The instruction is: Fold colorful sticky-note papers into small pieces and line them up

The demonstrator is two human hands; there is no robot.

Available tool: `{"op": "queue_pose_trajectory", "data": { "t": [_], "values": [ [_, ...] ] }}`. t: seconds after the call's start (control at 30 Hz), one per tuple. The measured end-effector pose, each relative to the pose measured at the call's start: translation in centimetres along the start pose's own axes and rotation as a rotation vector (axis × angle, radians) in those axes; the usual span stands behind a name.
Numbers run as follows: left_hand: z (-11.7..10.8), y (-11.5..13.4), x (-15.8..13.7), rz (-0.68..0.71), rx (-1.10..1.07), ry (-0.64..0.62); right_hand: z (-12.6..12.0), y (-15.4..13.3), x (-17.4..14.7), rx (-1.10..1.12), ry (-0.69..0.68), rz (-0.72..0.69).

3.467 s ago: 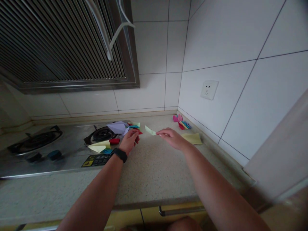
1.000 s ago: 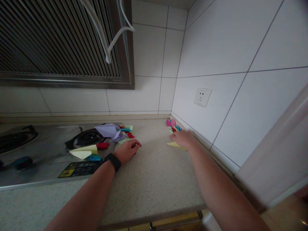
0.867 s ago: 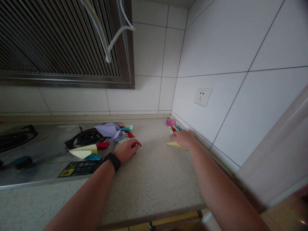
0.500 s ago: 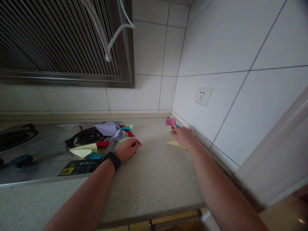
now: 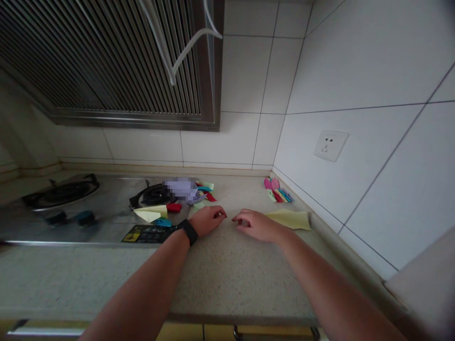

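Left fingers point(image 5: 219, 212) curled in, tips close together; can't tell if anything is pinched; right fingers point(image 5: 243, 214) loosely parted, gap between thumb and index; the two sets of tips face each other, near but apart; left hand point(image 5: 206, 221) and right hand point(image 5: 261, 226) both low over the surface point(image 5: 227, 279), contact unclear; black watch point(image 5: 189, 232) on left wrist.

Yellow sheet point(image 5: 293, 219) just behind the right hand and wrist, partly covered by them, flat on the surface; green paper point(image 5: 201, 204) just behind the left hand, mostly hidden.

Next out, left cluster: red tip point(image 5: 210, 196) and blue strip point(image 5: 204, 188) at the stove's right edge; purple paper point(image 5: 181, 188) over the edge of the right burner point(image 5: 154, 194), detail pixelated; yellow plane point(image 5: 151, 213) in front of that burner, red tab point(image 5: 174, 207) and blue piece point(image 5: 162, 222) beside it, all on the stove point(image 5: 110, 222).

Right cluster, near the back corner: pink pieces point(image 5: 272, 183) rearmost; green, red and blue pieces point(image 5: 279, 195) side by side in front of them.

Further out: hood point(image 5: 124, 71) above the stove; socket point(image 5: 331, 145) on the right wall.
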State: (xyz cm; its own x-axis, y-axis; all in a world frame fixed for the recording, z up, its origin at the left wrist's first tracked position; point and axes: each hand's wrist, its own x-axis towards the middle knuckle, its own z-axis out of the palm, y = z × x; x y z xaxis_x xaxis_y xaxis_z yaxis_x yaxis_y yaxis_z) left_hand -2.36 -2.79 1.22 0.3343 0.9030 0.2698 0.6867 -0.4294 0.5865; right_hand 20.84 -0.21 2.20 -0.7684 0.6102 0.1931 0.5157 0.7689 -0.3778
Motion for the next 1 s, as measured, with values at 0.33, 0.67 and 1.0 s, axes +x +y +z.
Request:
{"op": "queue_pose_trajectory", "data": {
  "t": [0.33,0.67,1.0],
  "values": [
    [0.0,-1.0,0.5,-0.001,0.137,0.109,0.1,1.0,-0.2,0.071,0.006,0.019],
    [-3.6,-4.8,0.5,-0.167,0.432,0.532,-0.1,1.1,-0.2,0.079,0.001,0.043],
    [-2.4,-6.0,0.7,-0.376,0.531,0.412,0.0,1.5,-0.4,0.102,0.002,0.053]
  ]
}}
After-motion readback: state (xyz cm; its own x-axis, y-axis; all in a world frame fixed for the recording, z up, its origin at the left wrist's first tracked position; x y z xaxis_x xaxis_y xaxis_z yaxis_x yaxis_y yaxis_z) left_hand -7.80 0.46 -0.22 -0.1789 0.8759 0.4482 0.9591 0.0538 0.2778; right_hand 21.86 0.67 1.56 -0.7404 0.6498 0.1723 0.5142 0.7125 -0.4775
